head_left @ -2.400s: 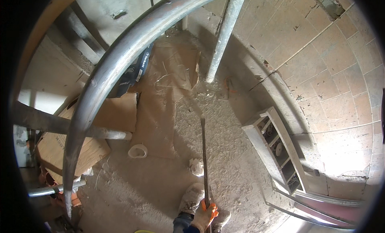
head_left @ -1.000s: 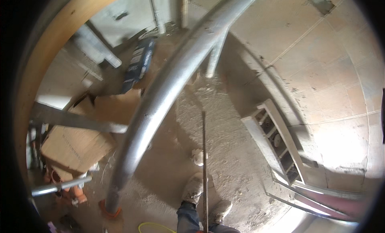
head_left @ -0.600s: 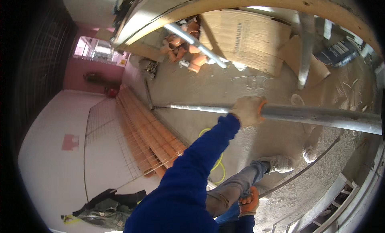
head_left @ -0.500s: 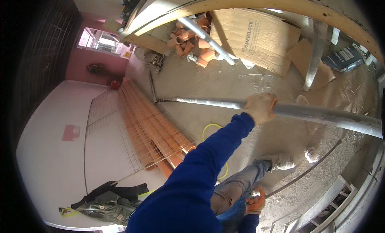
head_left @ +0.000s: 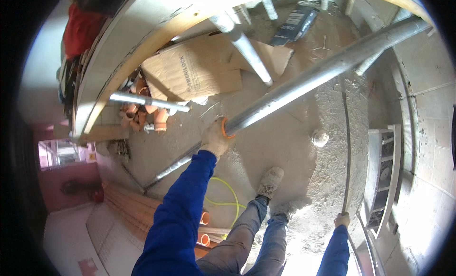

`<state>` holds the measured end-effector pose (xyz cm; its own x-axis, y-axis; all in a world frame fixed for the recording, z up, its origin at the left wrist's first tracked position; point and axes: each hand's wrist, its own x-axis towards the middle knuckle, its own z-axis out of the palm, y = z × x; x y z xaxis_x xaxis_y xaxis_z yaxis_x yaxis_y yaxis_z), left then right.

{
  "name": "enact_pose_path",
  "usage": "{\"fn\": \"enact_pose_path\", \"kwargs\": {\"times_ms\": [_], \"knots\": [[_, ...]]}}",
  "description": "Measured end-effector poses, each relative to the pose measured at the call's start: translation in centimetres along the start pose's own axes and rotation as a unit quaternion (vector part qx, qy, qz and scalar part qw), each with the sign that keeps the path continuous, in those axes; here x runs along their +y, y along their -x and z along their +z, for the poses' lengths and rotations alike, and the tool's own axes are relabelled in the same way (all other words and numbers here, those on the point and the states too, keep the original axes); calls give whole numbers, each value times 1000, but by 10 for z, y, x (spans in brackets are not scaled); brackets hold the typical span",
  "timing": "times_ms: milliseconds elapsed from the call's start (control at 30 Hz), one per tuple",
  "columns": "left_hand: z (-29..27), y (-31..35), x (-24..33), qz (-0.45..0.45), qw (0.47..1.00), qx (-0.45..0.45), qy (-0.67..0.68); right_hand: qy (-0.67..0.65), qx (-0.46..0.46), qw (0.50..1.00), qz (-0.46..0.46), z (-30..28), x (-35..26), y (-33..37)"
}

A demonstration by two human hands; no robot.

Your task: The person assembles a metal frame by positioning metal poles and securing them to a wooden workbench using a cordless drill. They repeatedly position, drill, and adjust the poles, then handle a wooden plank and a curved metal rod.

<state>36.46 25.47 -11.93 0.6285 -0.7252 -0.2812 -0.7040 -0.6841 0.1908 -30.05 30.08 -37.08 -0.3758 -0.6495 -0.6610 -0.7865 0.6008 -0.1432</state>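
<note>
My left hand point(head_left: 213, 137), in a beige work glove with an orange edge, is wrapped round a long grey metal pole point(head_left: 294, 99). The pole slants across the view, from a thin dirty end low on the left to a thick end at the upper right. Farther right and lower, my right hand point(head_left: 342, 220) is closed on a thin dark rod point(head_left: 347, 143). This rod runs away from me over the rough floor, and part of it also shows behind the hand.
A cardboard sheet point(head_left: 190, 69), orange pipe fittings point(head_left: 138, 109) and a dark bag point(head_left: 295, 25) lie ahead. Metal props point(head_left: 249, 57) stand under a wooden-edged slab. Orange pipes point(head_left: 126, 204) and a yellow hose point(head_left: 233, 193) are at left, a metal frame point(head_left: 380, 181) at right.
My view has turned right. The pole now slants up to the right, still in my left hand. My right hand has moved out to the right with the rod, away from my legs.
</note>
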Motion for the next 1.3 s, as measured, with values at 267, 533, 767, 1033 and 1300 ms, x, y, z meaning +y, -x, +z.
{"fn": "enact_pose_path", "kwargs": {"times_ms": [267,533,767,1033,1300], "knots": [[19,-16,-32,18,994,-60,94,4,52,995,84,-15,-70,30],[-7,-23,-17,86,987,-135,-20,-583,-302,690,-306,-32,-459,162],[-1,-19,-121,130,940,-270,165,-805,-345,464,-132,-1,-601,233],[-83,4,-157,15,870,-454,194,-806,-222,541,-94,-34,-611,288],[-170,-69,-171,-69,888,-433,137,-796,-219,564,-11,-55,-695,322]]}}
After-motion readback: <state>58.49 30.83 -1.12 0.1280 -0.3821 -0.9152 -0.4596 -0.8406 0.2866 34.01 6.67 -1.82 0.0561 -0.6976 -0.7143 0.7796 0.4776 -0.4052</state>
